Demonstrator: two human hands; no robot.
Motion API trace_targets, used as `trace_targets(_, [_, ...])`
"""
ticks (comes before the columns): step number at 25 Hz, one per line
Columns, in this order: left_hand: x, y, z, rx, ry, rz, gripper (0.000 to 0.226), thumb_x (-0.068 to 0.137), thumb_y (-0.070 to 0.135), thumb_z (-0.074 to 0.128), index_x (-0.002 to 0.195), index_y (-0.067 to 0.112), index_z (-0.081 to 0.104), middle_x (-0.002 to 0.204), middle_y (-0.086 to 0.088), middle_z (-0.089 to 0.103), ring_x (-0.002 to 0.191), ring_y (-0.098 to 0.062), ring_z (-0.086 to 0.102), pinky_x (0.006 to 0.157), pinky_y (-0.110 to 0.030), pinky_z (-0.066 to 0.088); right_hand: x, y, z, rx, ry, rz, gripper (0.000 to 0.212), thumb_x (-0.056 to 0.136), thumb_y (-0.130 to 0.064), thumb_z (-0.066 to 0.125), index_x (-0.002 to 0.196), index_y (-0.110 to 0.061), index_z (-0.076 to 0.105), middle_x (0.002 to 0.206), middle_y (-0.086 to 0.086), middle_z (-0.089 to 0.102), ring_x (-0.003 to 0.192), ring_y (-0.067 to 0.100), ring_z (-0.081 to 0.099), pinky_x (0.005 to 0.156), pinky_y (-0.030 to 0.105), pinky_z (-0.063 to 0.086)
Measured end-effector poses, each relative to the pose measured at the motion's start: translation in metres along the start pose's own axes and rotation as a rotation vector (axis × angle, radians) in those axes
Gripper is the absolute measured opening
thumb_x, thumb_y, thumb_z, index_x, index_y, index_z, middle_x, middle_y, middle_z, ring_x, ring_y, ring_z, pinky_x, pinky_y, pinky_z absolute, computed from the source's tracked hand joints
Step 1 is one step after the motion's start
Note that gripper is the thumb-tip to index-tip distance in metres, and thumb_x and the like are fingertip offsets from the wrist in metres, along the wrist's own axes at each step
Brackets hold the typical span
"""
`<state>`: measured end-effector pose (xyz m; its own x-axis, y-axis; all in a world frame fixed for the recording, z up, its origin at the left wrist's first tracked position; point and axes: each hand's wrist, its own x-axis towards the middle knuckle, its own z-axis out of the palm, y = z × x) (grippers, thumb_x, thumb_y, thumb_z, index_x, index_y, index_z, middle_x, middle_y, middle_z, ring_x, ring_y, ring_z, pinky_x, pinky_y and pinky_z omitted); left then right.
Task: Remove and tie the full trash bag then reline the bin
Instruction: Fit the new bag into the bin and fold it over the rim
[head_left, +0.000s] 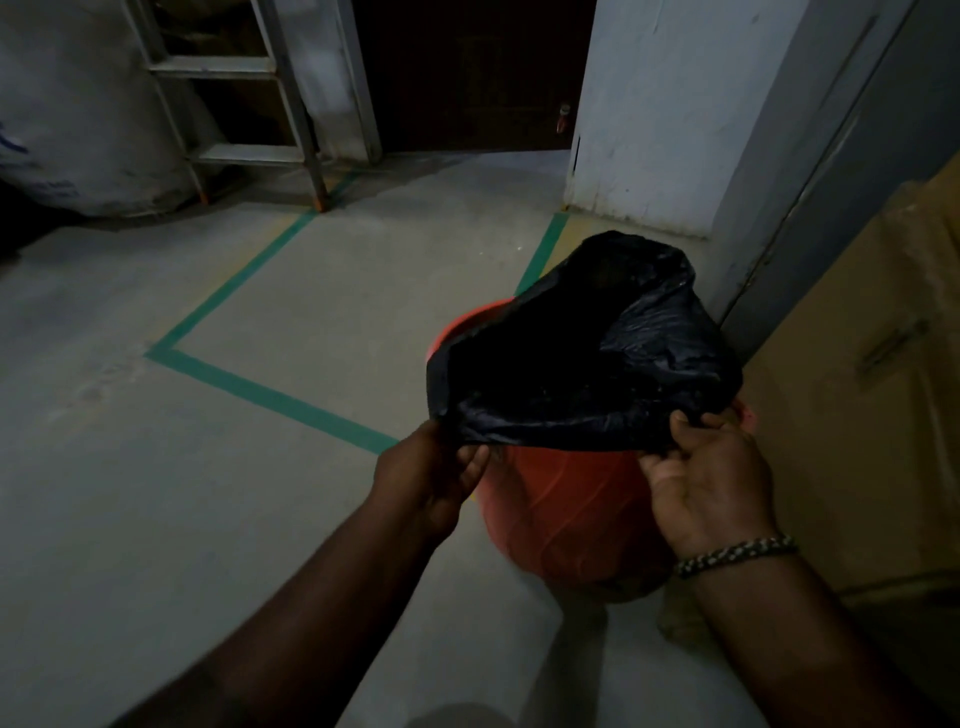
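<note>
A black trash bag (587, 358) is held spread over the mouth of an orange bin (566, 514). The bin stands on the concrete floor (208, 467), just beside a cardboard box (857, 389).

The near edge of the bag is gripped at 2 places. Its left corner is pinched between the thumb and curled fingers of the left hand (441, 467). Its right corner is pinched by the fingertips of the right hand (706, 467), on whose wrist a beaded bracelet (737, 555) is worn.

The film billows loosely, rises in a slack peak at the far side, and shows no bulge of contents. The step in hand is therefore judged to be the relining, not the lifting out of a full bag. No tied full bag is seen in view. Part of the bin's rim is left bare at the far left and beside the right hand. Whether the bag's bottom hangs inside the bin cannot be told.

For the next move, the mouth would need to be stretched wider, the body of the bag pushed down into the bin, and the edge folded outward over the rim all round. An even pull from both hands would be called for, since thin film drawn hard on 1 side is likely to slip off the other or tear.
</note>
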<state>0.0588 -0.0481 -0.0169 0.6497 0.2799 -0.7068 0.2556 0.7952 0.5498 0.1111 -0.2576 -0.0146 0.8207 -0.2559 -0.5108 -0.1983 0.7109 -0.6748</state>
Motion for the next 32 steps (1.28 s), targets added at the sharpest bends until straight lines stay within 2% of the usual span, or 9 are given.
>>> trace_targets(2, [-0.001, -0.003, 0.0, 0.036, 0.061, -0.021, 0.012, 0.094, -0.002, 0.053, 0.096, 0.008, 0.059, 0.067, -0.005, 0.066, 0.064, -0.018, 0.062, 0.073, -0.032, 0.053, 0.0, -0.001, -0.002, 0.003, -0.005, 0.02, 0.036, 0.095, 0.017, 0.045, 0.102, -0.018, 0.051, 0.118, 0.007, 0.061, 0.106, 0.026, 0.063, 0.076, 0.051, 0.054])
trace_targets(4, [-0.001, -0.006, 0.001, 0.039, 0.122, -0.031, 0.018, 0.089, -0.005, 0.052, 0.099, 0.009, 0.057, 0.081, -0.007, 0.063, 0.073, -0.02, 0.059, 0.073, -0.033, 0.05, 0.004, 0.001, -0.005, -0.014, -0.011, 0.026, 0.037, 0.094, 0.016, 0.048, 0.113, -0.015, 0.053, 0.124, 0.01, 0.062, 0.109, 0.029, 0.063, 0.078, 0.053, 0.055])
trace_targets(8, [-0.003, -0.009, -0.001, 0.085, 0.206, -0.02, 0.023, 0.082, 0.005, 0.05, 0.1, 0.013, 0.061, 0.081, -0.006, 0.064, 0.068, -0.021, 0.059, 0.067, -0.034, 0.051, 0.004, -0.001, -0.005, 0.004, -0.001, 0.023, 0.046, 0.094, 0.016, 0.049, 0.13, -0.012, 0.053, 0.119, 0.01, 0.064, 0.105, 0.028, 0.064, 0.072, 0.05, 0.055])
trace_targets(14, [0.007, -0.002, -0.003, 0.041, 0.121, -0.006, 0.022, 0.082, 0.012, 0.058, 0.104, 0.017, 0.059, 0.083, -0.004, 0.063, 0.069, -0.02, 0.061, 0.063, -0.033, 0.049, -0.003, -0.007, -0.005, 0.006, -0.032, 0.001, 0.045, 0.096, 0.017, 0.042, 0.095, -0.026, 0.057, 0.112, 0.004, 0.064, 0.112, 0.029, 0.063, 0.083, 0.052, 0.053])
trace_targets(19, [0.011, 0.004, -0.011, -0.036, 0.107, -0.001, 0.012, 0.094, 0.007, 0.059, 0.103, 0.014, 0.063, 0.097, -0.012, 0.069, 0.084, -0.026, 0.066, 0.088, -0.042, 0.055, -0.004, -0.014, -0.01, 0.057, -0.067, 0.081, 0.042, 0.101, 0.009, 0.04, 0.104, -0.024, 0.066, 0.118, 0.009, 0.066, 0.111, 0.03, 0.063, 0.085, 0.049, 0.054])
trace_targets(22, [0.017, 0.007, -0.015, -0.069, 0.096, -0.002, 0.022, 0.097, -0.001, 0.049, 0.113, 0.01, 0.062, 0.101, -0.016, 0.068, 0.084, -0.029, 0.066, 0.076, -0.04, 0.055, 0.004, -0.017, -0.018, 0.062, -0.058, 0.158, 0.039, 0.097, 0.005, 0.045, 0.126, -0.01, 0.066, 0.127, 0.014, 0.068, 0.118, 0.034, 0.064, 0.083, 0.049, 0.057])
trace_targets(26, [0.024, 0.01, -0.017, -0.128, 0.068, -0.008, 0.032, 0.099, 0.004, 0.049, 0.128, 0.009, 0.06, 0.113, -0.015, 0.07, 0.092, -0.03, 0.067, 0.068, -0.036, 0.06, 0.011, -0.029, -0.025, 0.073, -0.057, 0.165, 0.046, 0.093, 0.005, 0.042, 0.124, -0.017, 0.07, 0.123, 0.014, 0.073, 0.113, 0.035, 0.068, 0.093, 0.052, 0.057])
trace_targets(29, [0.021, 0.01, -0.015, -0.153, 0.034, 0.039, 0.022, 0.1, 0.007, 0.049, 0.114, 0.012, 0.065, 0.101, -0.012, 0.073, 0.079, -0.026, 0.069, 0.052, -0.028, 0.06, 0.014, -0.035, -0.028, 0.103, -0.053, 0.21, 0.044, 0.09, 0.004, 0.048, 0.129, -0.007, 0.065, 0.126, 0.018, 0.071, 0.114, 0.037, 0.068, 0.091, 0.051, 0.058])
trace_targets(32, [0.014, 0.015, -0.013, -0.223, -0.003, 0.022, 0.025, 0.103, 0.01, 0.044, 0.101, 0.011, 0.069, 0.085, -0.009, 0.075, 0.069, -0.021, 0.071, 0.048, -0.027, 0.057, 0.01, -0.034, -0.023, 0.155, -0.089, 0.207, 0.029, 0.085, 0.003, 0.055, 0.112, 0.0, 0.065, 0.12, 0.018, 0.07, 0.107, 0.033, 0.071, 0.082, 0.045, 0.058])
